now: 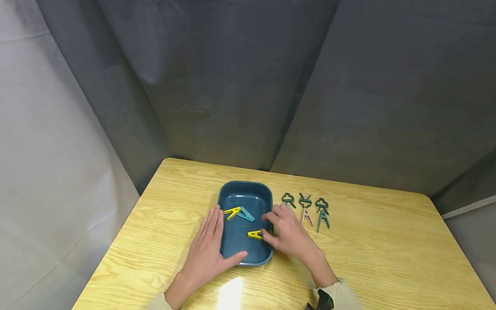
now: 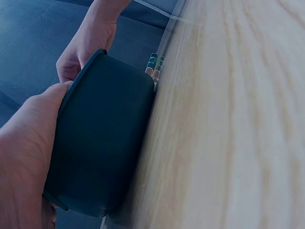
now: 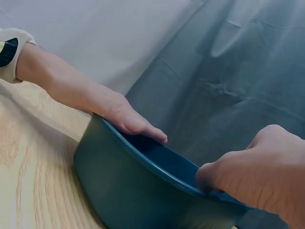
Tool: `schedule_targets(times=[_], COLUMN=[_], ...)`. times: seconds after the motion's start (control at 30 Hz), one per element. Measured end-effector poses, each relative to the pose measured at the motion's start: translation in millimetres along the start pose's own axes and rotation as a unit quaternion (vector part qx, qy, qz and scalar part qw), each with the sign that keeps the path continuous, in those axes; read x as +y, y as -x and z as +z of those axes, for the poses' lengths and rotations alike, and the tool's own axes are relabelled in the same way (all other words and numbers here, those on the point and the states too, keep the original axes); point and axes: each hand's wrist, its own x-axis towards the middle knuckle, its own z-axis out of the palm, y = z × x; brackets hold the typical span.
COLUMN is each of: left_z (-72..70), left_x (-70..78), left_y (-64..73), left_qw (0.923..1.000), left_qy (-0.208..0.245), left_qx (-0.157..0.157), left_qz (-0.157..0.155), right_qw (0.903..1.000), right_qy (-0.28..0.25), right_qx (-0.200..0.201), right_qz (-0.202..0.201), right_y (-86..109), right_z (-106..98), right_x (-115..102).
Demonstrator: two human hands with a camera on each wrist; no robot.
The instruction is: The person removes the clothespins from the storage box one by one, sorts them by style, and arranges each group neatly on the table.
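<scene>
A dark blue-green plastic basin [image 1: 226, 191] stands on the table. Inside it, in the head view, a yellow clothespin [image 1: 234, 212] lies against a blue clothespin [image 1: 246, 214]. A second yellow clothespin [image 1: 254, 234] lies nearer the right wall, its right end at my right thumb. My right hand [image 1: 288, 232] reaches over the right rim with bent fingers, thumb and index finger apart. My left hand [image 1: 207, 245] rests along the left rim, fingers straight, thumb stretched over the near edge. In the right wrist view the basin hides my right fingertips.
Right of the basin several clothespins lie in a row: a pink clothespin [image 1: 306, 215] and a green clothespin [image 1: 323, 220] with dark green shaped tops, and another dark green top [image 1: 288, 199] partly behind my right hand. Grey curtains [image 1: 232, 86] hang behind the wooden table [image 1: 379, 241].
</scene>
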Motion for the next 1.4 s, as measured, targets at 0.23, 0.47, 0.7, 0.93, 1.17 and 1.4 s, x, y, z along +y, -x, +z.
schedule_targets(times=[0.23,0.47,0.7,0.93,1.17,1.4], left_z=[1.3,2.0,1.6,0.7,0.4,1.4], left_x=[2.0,4.8,5.2,4.2,1.7,-1.6], left_y=[-1.0,0.0,0.9,1.4,-0.2,-0.1], left_qw=[0.9999,0.9999,0.9999,0.9999,0.9998,0.9998], left_qy=[-0.008,-0.004,-0.006,-0.007,-0.011,-0.013], left_qx=[-0.008,-0.016,-0.008,0.001,0.009,0.011], left_qz=[-0.001,-0.003,0.001,0.01,0.016,0.011], right_qw=[0.9921,0.9695,0.9503,0.962,0.9774,0.9746], right_qy=[0.087,0.156,0.192,0.181,0.166,0.143], right_qx=[-0.088,-0.18,-0.228,-0.196,-0.131,-0.171], right_qz=[0.023,0.058,0.09,0.058,0.01,0.02], right_y=[-10.7,-20.5,-25.9,-26.6,-27.6,-30.0], right_z=[7,9,12,24,42,43], right_x=[-18,-33,-39,-41,-40,-39])
